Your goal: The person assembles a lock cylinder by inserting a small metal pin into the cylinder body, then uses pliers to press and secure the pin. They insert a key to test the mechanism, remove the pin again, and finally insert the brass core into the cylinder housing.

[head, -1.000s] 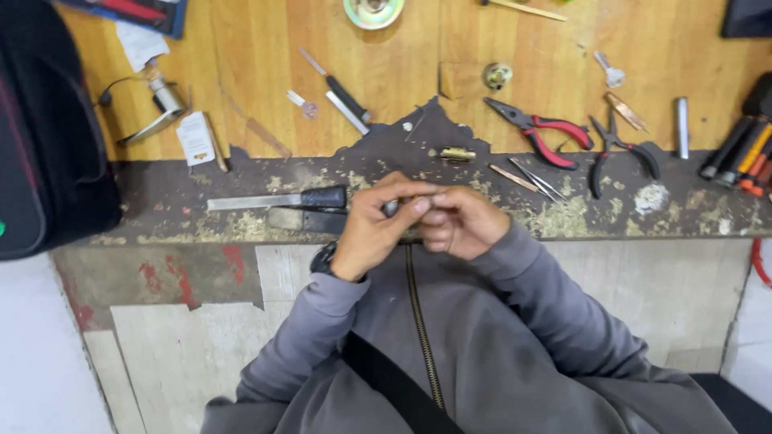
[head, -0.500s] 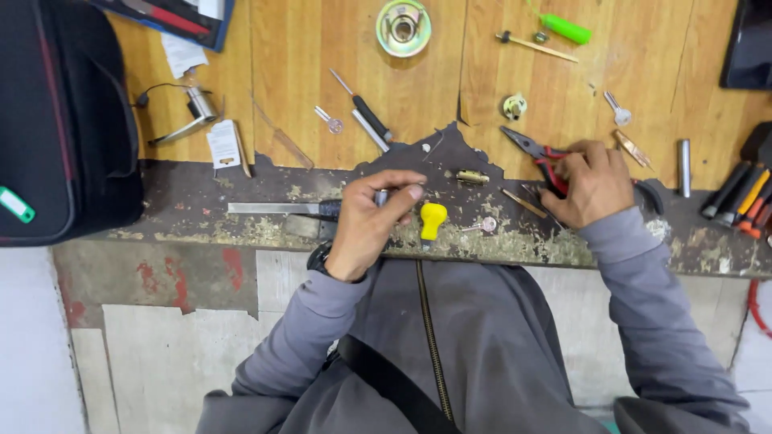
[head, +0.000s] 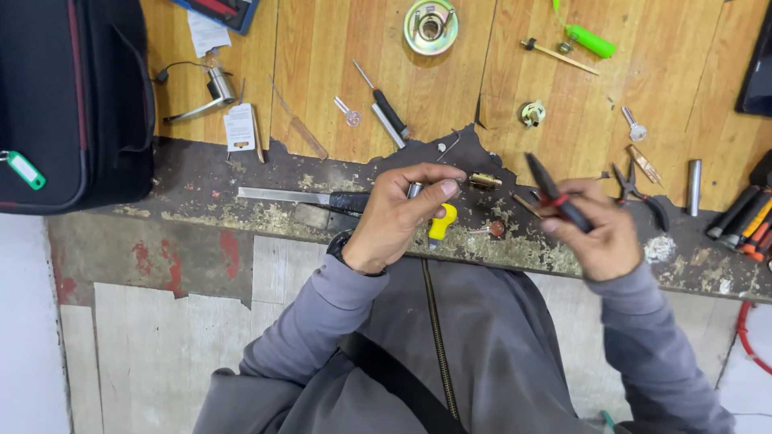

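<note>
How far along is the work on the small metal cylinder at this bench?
Done: the red-handled pliers are picked up in the right hand. In hand: the left hand pinches the small metal cylinder above the bench edge. Left: pliers and cylinder are apart; a brass piece and yellow-handled tool lie unused.

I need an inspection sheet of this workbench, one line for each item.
Surface: wooden bench, front edge worn and chipped.
Job's things: small metal cylinder in left hand; red-handled pliers in right hand.
Clutter: flat file, yellow-handled tool, screwdriver, keys, round lock part, green tool.
Grippers: both hands closed on their things.
Cables: red cable, low right.
Surroundings: black bag, left.
</note>
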